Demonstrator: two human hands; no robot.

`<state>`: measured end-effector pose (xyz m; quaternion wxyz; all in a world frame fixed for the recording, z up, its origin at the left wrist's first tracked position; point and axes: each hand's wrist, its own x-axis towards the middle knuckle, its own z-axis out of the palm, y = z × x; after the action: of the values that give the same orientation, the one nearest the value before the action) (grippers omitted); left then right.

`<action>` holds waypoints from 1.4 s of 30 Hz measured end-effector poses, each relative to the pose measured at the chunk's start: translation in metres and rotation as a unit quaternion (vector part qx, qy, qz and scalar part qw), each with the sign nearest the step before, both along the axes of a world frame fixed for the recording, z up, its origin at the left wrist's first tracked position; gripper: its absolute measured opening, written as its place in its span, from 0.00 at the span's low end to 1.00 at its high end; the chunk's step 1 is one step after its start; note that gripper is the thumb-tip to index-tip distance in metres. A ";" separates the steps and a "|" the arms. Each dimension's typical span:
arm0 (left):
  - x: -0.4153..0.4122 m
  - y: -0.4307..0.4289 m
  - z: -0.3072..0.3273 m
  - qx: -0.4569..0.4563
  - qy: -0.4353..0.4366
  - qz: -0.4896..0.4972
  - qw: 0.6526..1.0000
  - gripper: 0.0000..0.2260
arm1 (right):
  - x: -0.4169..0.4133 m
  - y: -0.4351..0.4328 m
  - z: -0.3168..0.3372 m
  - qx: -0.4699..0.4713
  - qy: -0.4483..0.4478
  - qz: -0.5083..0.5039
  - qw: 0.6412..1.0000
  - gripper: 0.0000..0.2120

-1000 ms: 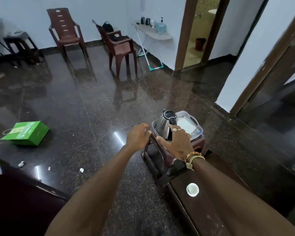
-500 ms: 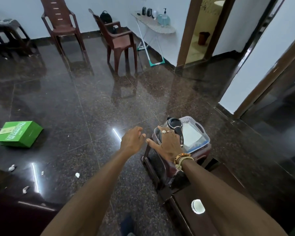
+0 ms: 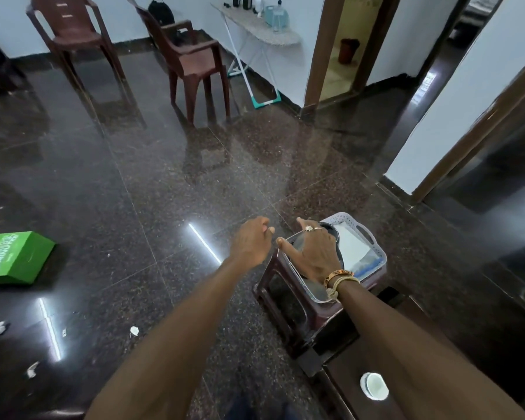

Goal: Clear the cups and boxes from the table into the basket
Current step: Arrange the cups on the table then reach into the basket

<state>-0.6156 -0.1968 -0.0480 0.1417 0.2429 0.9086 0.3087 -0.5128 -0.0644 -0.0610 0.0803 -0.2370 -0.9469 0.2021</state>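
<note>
A pale plastic basket sits on a dark brown stool. In it a steel kettle with a black lid lies tilted, next to a flat white item. My right hand lies over the kettle, thumb and fingers spread around its body. My left hand hovers just left of the basket, loosely curled and holding nothing. A small white cup stands on the dark table at the bottom right.
A green box lies on the glossy dark floor at the left, with paper scraps around. Two brown plastic chairs stand at the back, beside an ironing board with bottles. A doorway opens behind the basket.
The kettle went from upright above the basket to tilted down inside it, my right hand staying on it. The view shifted, and my left hand stayed beside the basket.
</note>
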 end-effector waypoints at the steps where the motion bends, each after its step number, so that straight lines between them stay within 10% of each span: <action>1: -0.004 0.006 -0.002 -0.004 -0.004 -0.005 1.000 0.13 | -0.003 0.003 -0.001 -0.004 0.003 -0.003 1.000 0.41; 20: -0.028 0.097 -0.076 -0.052 -0.050 -0.048 0.996 0.13 | -0.007 0.101 -0.061 -0.084 0.001 -0.093 0.992 0.35; 34: -0.035 0.134 -0.171 -0.039 -0.143 -0.034 0.988 0.16 | 0.054 0.111 -0.141 -0.232 -0.036 -0.234 0.943 0.50; 42: -0.044 0.160 -0.213 0.039 -0.138 -0.014 0.990 0.20 | 0.056 0.107 -0.181 -0.245 0.018 -0.276 0.929 0.29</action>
<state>-0.6595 -0.0366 -0.2612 0.2608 0.2157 0.8643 0.3721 -0.4573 0.0421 -0.2425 0.0893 -0.4974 -0.7639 0.4015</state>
